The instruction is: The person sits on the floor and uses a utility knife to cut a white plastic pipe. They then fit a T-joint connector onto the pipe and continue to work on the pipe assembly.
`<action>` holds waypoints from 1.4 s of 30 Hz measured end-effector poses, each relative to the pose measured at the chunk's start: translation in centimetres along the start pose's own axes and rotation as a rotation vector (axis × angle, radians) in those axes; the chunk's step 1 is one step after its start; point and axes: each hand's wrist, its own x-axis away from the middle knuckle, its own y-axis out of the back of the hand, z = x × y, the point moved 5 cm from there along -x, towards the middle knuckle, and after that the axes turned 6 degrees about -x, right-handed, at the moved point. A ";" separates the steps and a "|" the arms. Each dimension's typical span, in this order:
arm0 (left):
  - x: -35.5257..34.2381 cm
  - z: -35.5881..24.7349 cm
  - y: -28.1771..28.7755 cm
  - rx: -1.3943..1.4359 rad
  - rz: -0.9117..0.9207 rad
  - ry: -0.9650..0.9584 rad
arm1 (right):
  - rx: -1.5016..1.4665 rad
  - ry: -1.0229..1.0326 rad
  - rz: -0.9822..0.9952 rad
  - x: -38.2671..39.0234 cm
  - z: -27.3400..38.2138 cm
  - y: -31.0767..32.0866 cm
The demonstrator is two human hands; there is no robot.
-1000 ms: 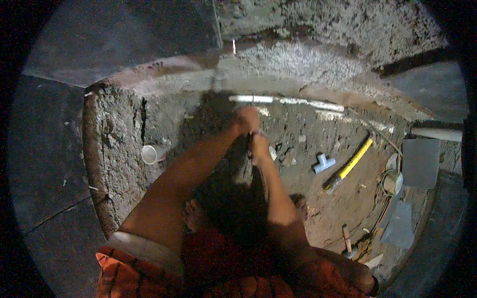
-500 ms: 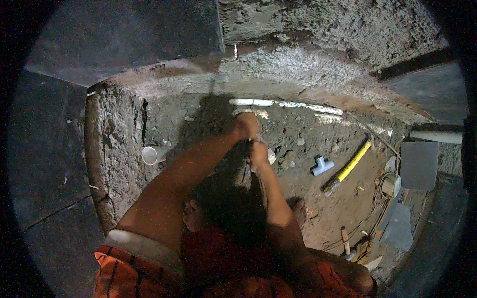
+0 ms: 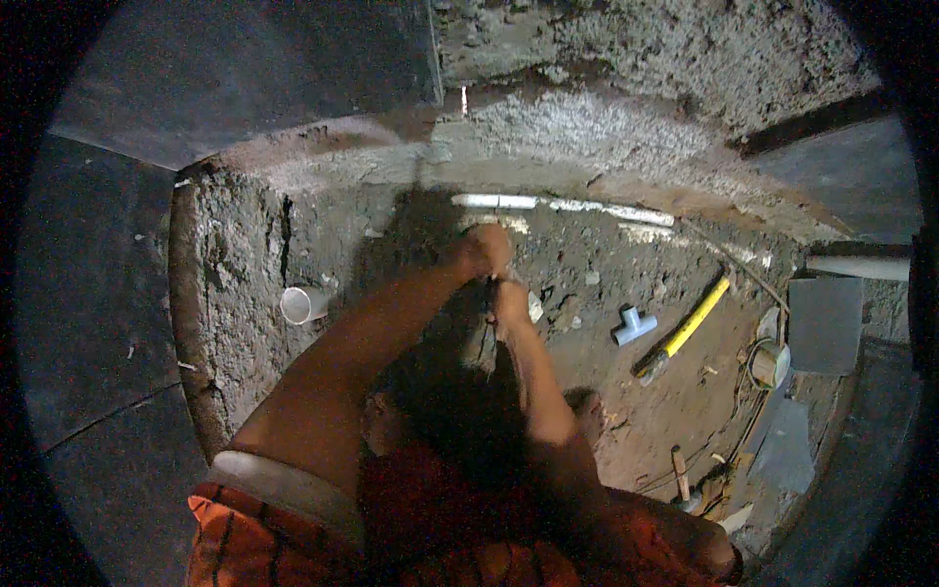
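Note:
My left hand (image 3: pixel 486 250) and my right hand (image 3: pixel 511 301) are closed, one just beyond the other, low over the dirt floor in front of me. A thin dark thing (image 3: pixel 488 335) shows below my right hand, in the shadow between my arms. Its kind cannot be made out, and what lies inside the fingers is hidden. Just past my left hand, a white pipe (image 3: pixel 496 202) runs along the foot of the wall. A pale stone-like lump (image 3: pixel 534 307) lies beside my right hand.
On the right lie a grey tee fitting (image 3: pixel 634 325), a yellow tube (image 3: pixel 696 320) and a hammer (image 3: pixel 680 474) with a wooden handle. A round container (image 3: pixel 768 365) stands near grey tile pieces (image 3: pixel 827 326). An open white pipe end (image 3: pixel 302 305) sticks up at left. Rough walls surround the floor.
The hands stay almost in the same place. The thin dark thing below my right hand shows a little more plainly now.

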 end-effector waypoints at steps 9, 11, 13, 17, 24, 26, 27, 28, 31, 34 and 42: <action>-0.2 1.9 -4.8 0.087 -0.095 0.096 | -0.017 0.016 0.014 -0.1 0.7 -1.1; 0.6 3.9 -5.7 0.162 -0.089 0.177 | -0.023 0.005 0.046 -0.2 2.1 -2.7; -1.1 4.8 -5.2 0.068 -0.146 0.045 | -0.018 0.002 0.056 -2.3 3.8 -2.4; 2.1 2.7 -4.8 -0.025 -0.135 0.032 | -0.028 0.028 0.043 0.4 1.5 -2.5; 2.3 1.9 2.6 0.013 -0.325 -0.164 | -0.071 0.106 0.005 -1.3 1.8 -2.4; 2.3 2.3 2.4 -0.078 -0.134 -0.121 | -0.076 0.072 0.018 -1.0 2.6 -3.4; 1.5 3.1 2.6 -0.113 -0.081 -0.096 | -0.066 -0.006 0.035 -1.6 3.0 -3.6; 1.1 2.4 2.3 -0.120 -0.018 -0.087 | -0.050 -0.114 0.037 -1.1 2.5 -3.1; 1.6 4.3 1.2 -0.012 -0.032 0.068 | -0.047 -0.063 0.072 -0.3 3.4 -3.5; 0.3 2.7 0.6 -0.118 -0.167 -0.074 | -0.051 -0.016 0.033 -0.4 2.2 -2.2; 1.0 4.2 -3.5 -0.195 -0.375 -0.093 | -0.053 0.001 0.076 0.0 2.7 -3.2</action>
